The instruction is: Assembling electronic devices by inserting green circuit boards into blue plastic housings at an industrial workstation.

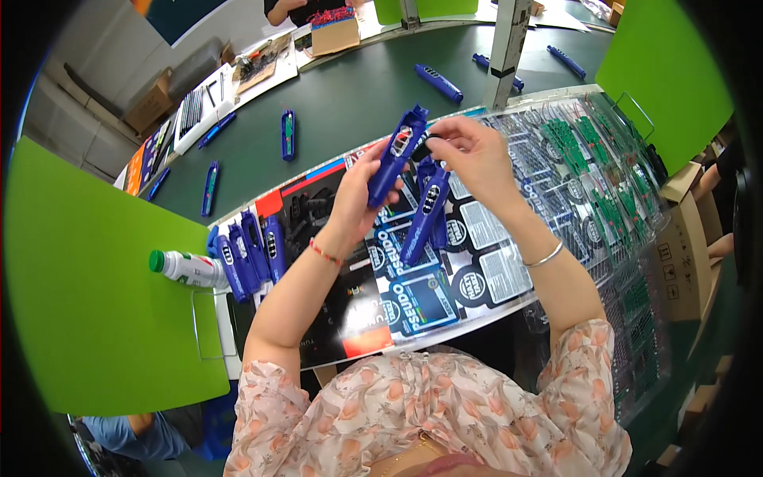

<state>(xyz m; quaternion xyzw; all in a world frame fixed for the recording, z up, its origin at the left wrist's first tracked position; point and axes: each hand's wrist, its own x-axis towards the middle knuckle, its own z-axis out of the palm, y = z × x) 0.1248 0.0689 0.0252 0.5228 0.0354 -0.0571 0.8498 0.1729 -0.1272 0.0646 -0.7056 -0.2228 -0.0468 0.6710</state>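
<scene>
Left hand closed around the lower half of a blue plastic tool casing, held raised above the printed packaging sheet. Long axis of casing running from about 7 o'clock at the grip to 1 o'clock at the free end, window face turned toward the camera. Right hand at 3 o'clock of the casing's upper end, fingertips pinched narrow on a small dark part just beside, possibly touching, the casing near its window; exact contact not resolvable. Right hand therefore the nearer to the free end, left hand holding the base.

Second blue casing below the hands at 6 o'clock, lying on the sheet, similar slant. Row of further blue casings at 9 o'clock of the left forearm, beside a white bottle with green cap. Tray of green circuit boards at 3 o'clock. Loose blue casings on the dark green table at 12 o'clock. Another person's hand at the far edge, apart.
</scene>
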